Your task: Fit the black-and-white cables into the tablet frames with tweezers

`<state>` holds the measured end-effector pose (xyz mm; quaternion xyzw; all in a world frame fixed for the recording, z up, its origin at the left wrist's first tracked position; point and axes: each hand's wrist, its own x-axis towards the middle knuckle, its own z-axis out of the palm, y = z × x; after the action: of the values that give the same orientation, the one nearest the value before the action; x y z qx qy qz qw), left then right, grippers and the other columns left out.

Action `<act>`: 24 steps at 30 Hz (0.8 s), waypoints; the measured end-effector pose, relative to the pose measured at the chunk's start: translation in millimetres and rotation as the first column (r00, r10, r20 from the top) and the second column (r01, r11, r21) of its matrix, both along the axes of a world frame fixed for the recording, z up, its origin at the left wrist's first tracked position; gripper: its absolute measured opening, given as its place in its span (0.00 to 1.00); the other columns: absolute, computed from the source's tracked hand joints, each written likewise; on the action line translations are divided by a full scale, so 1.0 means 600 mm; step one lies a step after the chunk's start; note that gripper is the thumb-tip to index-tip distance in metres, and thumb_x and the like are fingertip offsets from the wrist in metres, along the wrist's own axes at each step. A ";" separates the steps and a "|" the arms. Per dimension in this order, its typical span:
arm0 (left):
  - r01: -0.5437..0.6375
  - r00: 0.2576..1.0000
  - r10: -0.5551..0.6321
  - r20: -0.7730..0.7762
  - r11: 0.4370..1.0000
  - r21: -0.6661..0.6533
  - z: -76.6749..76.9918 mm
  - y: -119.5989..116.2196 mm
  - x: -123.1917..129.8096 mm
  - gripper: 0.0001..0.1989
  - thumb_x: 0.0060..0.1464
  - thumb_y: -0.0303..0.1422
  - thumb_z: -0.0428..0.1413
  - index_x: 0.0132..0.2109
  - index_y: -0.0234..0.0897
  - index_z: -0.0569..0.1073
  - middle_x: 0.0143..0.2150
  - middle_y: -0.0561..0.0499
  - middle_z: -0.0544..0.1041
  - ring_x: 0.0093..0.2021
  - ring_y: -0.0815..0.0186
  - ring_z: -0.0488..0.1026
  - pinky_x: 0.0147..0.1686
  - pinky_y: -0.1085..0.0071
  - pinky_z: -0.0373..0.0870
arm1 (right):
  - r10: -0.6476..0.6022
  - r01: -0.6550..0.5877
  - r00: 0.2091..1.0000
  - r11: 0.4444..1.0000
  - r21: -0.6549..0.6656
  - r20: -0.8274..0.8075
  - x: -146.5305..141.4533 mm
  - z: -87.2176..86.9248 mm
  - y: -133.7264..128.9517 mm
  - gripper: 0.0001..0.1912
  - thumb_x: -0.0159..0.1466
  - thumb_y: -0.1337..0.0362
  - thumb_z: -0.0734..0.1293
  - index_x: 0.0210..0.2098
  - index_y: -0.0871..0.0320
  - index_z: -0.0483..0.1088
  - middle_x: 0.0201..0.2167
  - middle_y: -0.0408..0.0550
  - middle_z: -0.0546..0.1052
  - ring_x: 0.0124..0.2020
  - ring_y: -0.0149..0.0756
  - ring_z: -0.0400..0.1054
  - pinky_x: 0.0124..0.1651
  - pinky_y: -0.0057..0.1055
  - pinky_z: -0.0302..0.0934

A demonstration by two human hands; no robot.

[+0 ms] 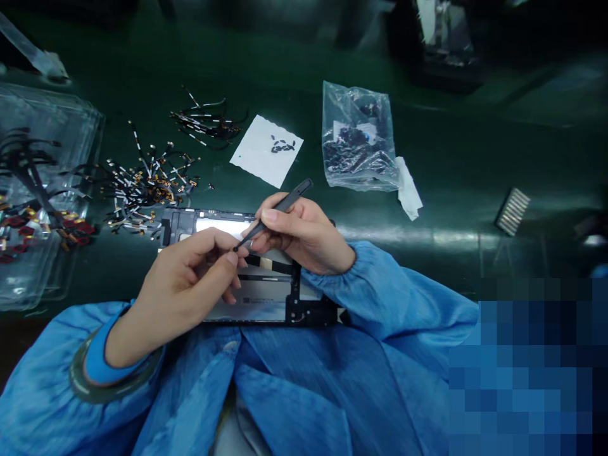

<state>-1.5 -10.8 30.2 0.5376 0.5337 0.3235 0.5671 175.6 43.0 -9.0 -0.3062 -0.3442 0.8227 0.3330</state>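
My right hand [308, 231] grips a pair of dark tweezers [291, 197], slanted with the tips down to the left. Those tips meet the thumb and forefinger of my left hand [187, 272], which are pinched together. Whatever sits between them is too small to make out. Below both hands lies an open tablet-like device [311, 313] with a black frame and silvery inner panels, partly covered by my hands. Behind them, a white paper sheet [256, 152] carries several small dark pieces [282, 147].
Left of the device spreads a pile of flex cables [147, 187], with a smaller cable bunch [209, 123] behind. Clear plastic trays [88, 120] holding cables stand far left. A clear bag [358, 168] of dark parts lies behind on the right, beside a white scrap [408, 190].
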 end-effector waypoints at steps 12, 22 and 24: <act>-0.201 0.825 0.270 -0.496 0.961 0.189 -0.025 0.003 -0.049 0.13 0.57 0.42 0.54 0.39 0.40 0.77 0.24 0.57 0.76 0.21 0.72 0.73 0.25 0.76 0.70 | -0.440 0.298 0.864 0.839 0.455 0.245 0.032 -0.001 0.019 0.17 0.57 0.52 0.73 0.33 0.57 0.68 0.29 0.40 0.78 0.27 0.26 0.74 0.30 0.22 0.71; -0.332 0.760 0.407 -0.507 0.913 0.237 -0.046 -0.008 -0.072 0.15 0.53 0.47 0.58 0.38 0.40 0.77 0.19 0.60 0.72 0.17 0.73 0.67 0.18 0.76 0.64 | -0.457 0.053 0.792 0.712 0.701 0.405 0.026 -0.025 0.015 0.08 0.63 0.60 0.68 0.35 0.60 0.71 0.31 0.43 0.76 0.29 0.28 0.73 0.33 0.26 0.68; -0.345 0.770 0.430 -0.472 0.902 0.259 -0.044 -0.011 -0.071 0.15 0.54 0.46 0.57 0.42 0.40 0.77 0.21 0.59 0.72 0.17 0.73 0.66 0.18 0.76 0.64 | -0.492 0.000 0.751 0.666 0.746 0.439 0.025 -0.025 0.012 0.07 0.63 0.61 0.68 0.34 0.60 0.72 0.33 0.45 0.77 0.30 0.29 0.73 0.34 0.27 0.68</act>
<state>-44.0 -17.5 4.0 0.5256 0.7384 0.3177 0.2785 190.7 50.4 -24.2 -0.4484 -0.6717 0.4245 0.4093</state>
